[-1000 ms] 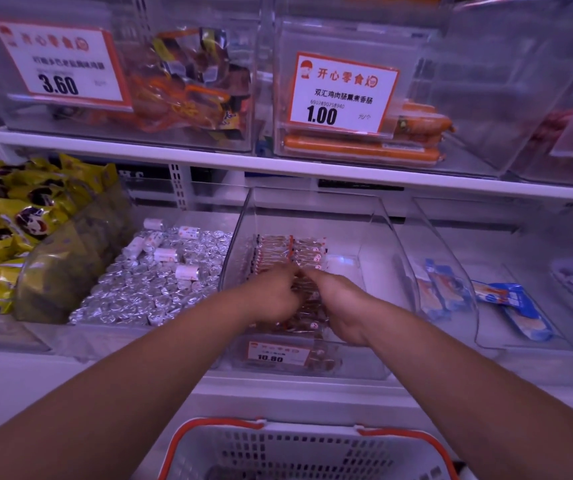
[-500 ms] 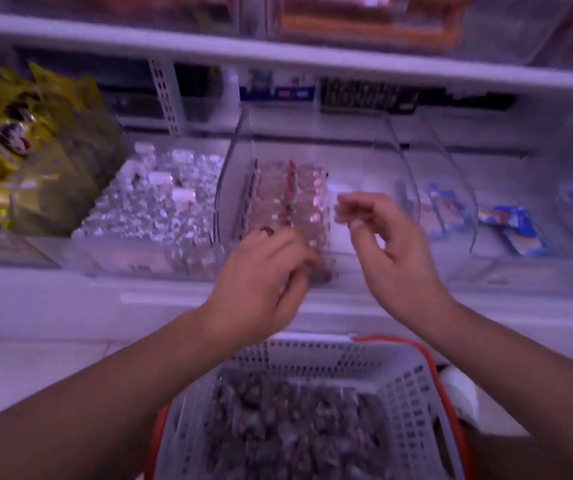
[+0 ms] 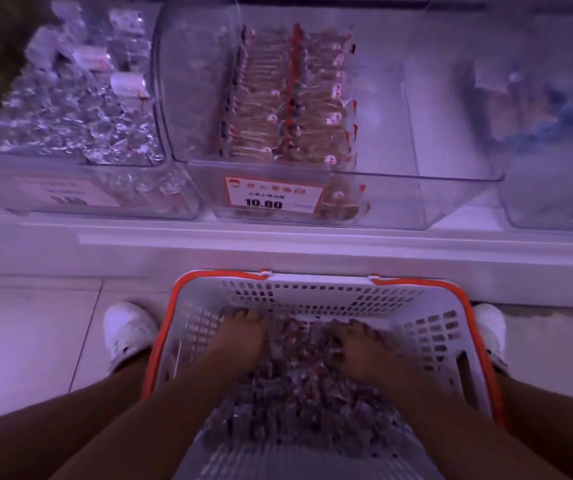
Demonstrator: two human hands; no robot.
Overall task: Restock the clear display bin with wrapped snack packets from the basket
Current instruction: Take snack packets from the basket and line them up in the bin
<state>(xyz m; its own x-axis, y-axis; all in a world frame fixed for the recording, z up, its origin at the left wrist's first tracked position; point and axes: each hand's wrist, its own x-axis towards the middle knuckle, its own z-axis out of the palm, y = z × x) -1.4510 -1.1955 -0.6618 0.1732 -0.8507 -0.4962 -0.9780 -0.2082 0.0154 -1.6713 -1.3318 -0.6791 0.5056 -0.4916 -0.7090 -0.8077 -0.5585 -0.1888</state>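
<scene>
The shelf (image 3: 278, 244) runs across the upper view and carries a row of clear containers. The clear display bin (image 3: 416, 199) sits at its middle, with a price tag (image 3: 273, 195) reading 10.80 on the front. Snack packets (image 3: 278, 109) stand in it in neat rows on the left side only; the right side is bare.

The basket (image 3: 427, 327), white with an orange rim, rests on the floor directly below, between two white shoes. Loose wrapped packets (image 3: 295, 410) lie heaped inside it.

The left hand (image 3: 240, 336) and right hand (image 3: 354, 348) are both down on the heap, fingers bent into it. Whether either grip has closed on packets cannot be told; the fingertips are buried and blurred.

Judgement: gathering step, task partly done. Recommended: take a modest handful per hand, align packets one way, and lift clear of the rim before turning to the bin's bare side.
</scene>
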